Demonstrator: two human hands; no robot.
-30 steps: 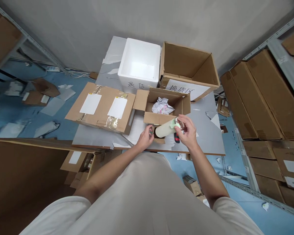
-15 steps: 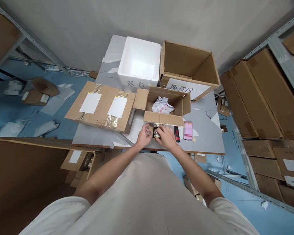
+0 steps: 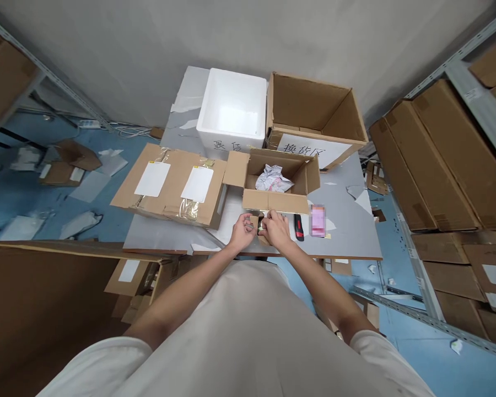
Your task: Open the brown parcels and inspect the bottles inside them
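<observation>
Head view, looking down over the table (image 3: 351,237), put a small cardboard box (image 3: 263,240) right between the person's two hands, close to the near edge and just in front of a larger open box (image 3: 275,201) with crumpled paper (image 3: 273,179) inside. The left hand (image 3: 243,231) had its fingers curled in by the small box's left side; whether they pinched the flap there, I couldn't tell. The right hand (image 3: 276,229) was bent over the opening, thumb and fingers drawn together, but from where I stood I couldn't see if they had closed on anything.

What worried me was the tight fit. If the right fingers pressed down at a slant, I judged, a thin wall might buckle or a flap fold inward and jam. With the edge so near, a hard shove towards the body could tip the box off the table. A sideways swing of the right hand might also knock the black-and-red cutter (image 3: 298,227) or the pink item (image 3: 318,220) beside it.

As for the box itself, it was plain brown and narrow, its flaps spread, its mouth dark; the fingers hid most of it, so its contents stayed a guess.
</observation>
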